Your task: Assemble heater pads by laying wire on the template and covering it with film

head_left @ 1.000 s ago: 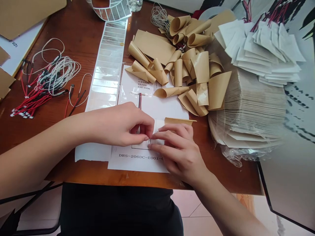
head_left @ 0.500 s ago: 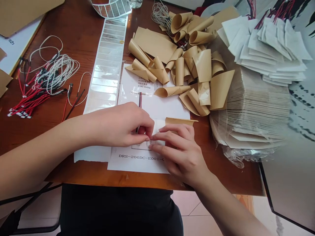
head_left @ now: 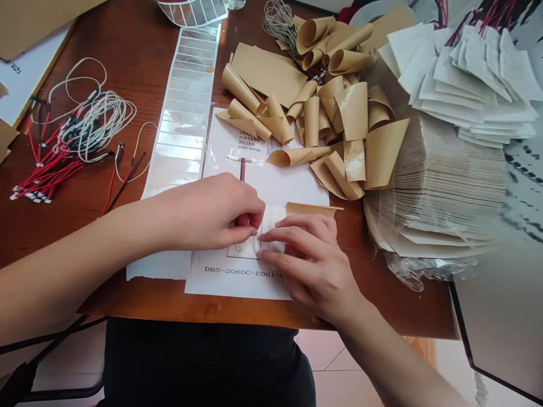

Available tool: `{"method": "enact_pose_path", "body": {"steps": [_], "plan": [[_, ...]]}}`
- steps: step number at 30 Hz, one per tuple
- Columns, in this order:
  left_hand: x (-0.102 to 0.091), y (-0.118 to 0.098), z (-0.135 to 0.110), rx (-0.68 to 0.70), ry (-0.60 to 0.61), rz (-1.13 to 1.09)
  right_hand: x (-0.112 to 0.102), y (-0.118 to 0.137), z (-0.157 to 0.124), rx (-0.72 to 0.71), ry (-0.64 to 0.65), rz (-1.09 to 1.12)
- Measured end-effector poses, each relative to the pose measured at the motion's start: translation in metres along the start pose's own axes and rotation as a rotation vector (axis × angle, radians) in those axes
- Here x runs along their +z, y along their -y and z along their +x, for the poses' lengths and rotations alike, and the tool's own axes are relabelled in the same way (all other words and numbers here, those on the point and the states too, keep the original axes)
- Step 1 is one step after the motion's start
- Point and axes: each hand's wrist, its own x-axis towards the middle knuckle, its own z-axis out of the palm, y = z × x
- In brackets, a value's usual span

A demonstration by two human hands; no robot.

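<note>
On a wooden surface (head_left: 139, 302), a white paper strip (head_left: 268, 223) lies on a printed sheet (head_left: 237, 285), pinched at its edge by the left hand (head_left: 207, 215), fingers (head_left: 250, 223) together, while the right hand (head_left: 309, 265) presses its fingers (head_left: 292, 243) together against it.

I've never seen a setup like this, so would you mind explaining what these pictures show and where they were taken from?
There is no machine here: these are a person's two bare hands, seen from a camera worn on the head and looking forward and down. The left hand and right hand meet on a printed sheet on a wooden table. Their fingers press on a small white piece with a tan paper strip at its edge. Nearby lie curled tan paper sheets, a tall paper stack, a strip of labels and a bundle of red and white wires.
</note>
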Motion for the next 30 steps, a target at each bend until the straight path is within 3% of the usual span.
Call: {"method": "enact_pose_path", "body": {"steps": [30], "plan": [[-0.0014, -0.001, 0.0004, -0.027, -0.017, -0.015, -0.0009, 0.0004, 0.0019, 0.04, 0.026, 0.031]]}}
